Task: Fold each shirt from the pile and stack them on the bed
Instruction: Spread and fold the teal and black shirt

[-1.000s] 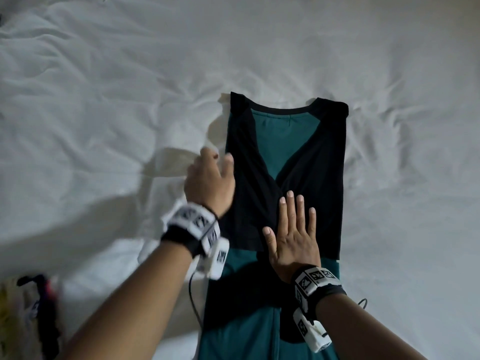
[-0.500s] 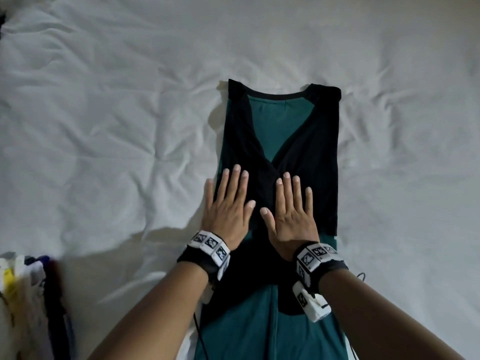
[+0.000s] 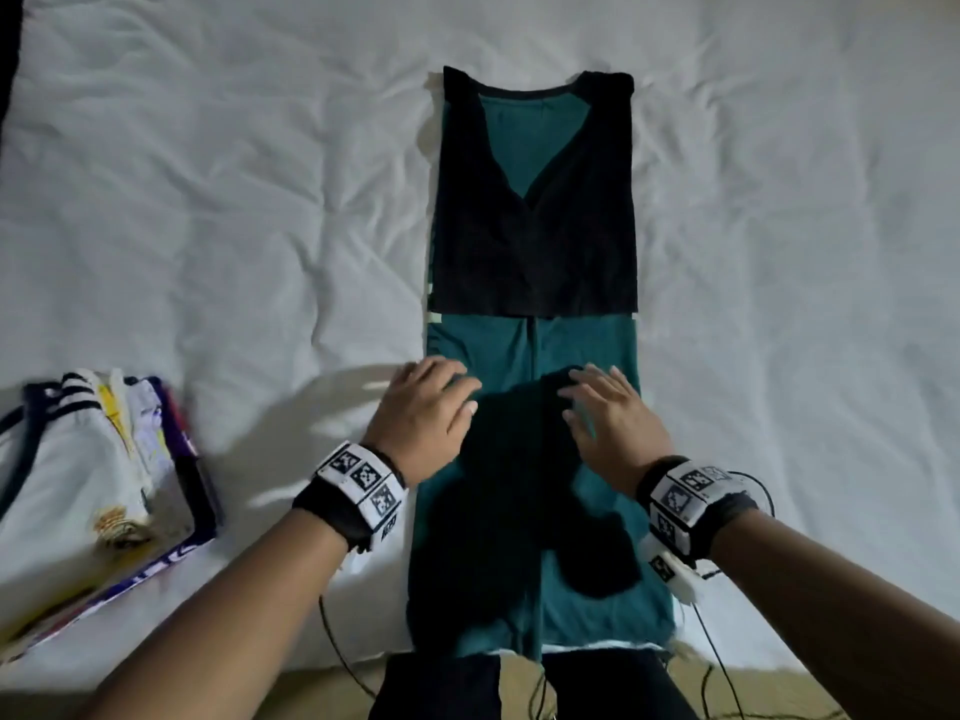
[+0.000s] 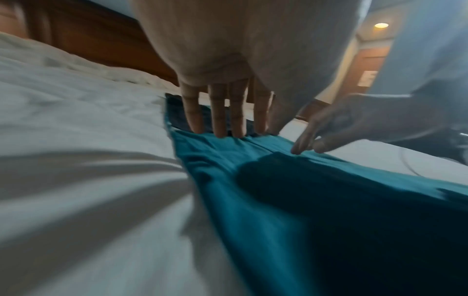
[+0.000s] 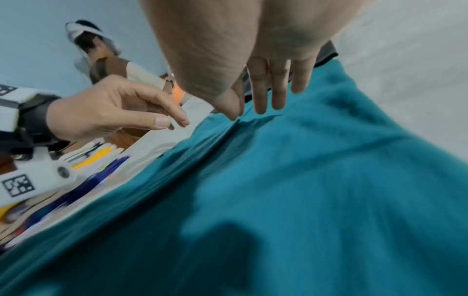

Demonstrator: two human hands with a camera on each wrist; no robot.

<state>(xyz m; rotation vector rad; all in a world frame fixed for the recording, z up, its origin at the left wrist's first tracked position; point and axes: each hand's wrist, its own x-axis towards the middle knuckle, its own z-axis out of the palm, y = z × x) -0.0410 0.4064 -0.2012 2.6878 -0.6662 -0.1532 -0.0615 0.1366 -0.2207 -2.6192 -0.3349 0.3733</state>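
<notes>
A teal shirt (image 3: 582, 345) with black sleeves lies lengthwise on the white bed (image 3: 208, 200), its sides folded in and both sleeves crossed over the chest. My left hand (image 3: 431, 397) hovers with straight fingers over the shirt's left side, below the black sleeves. My right hand (image 3: 602, 402) is level with it over the right side, fingers straight, holding nothing. In the left wrist view the left fingers (image 4: 217, 118) point down at the teal cloth (image 4: 253, 190). In the right wrist view the right fingers (image 5: 276, 84) reach over the cloth (image 5: 303, 180).
A stack of folded shirts (image 3: 93, 475), white with yellow and purple, sits at the bed's near left edge. The hem of the teal shirt reaches the bed's near edge (image 3: 571, 646). Cables (image 3: 727, 667) hang from the wrist cameras.
Both hands have slid toward me from the black sleeves down onto the teal lower part of the shirt. A second ago the left hand was still laying the left side over.
</notes>
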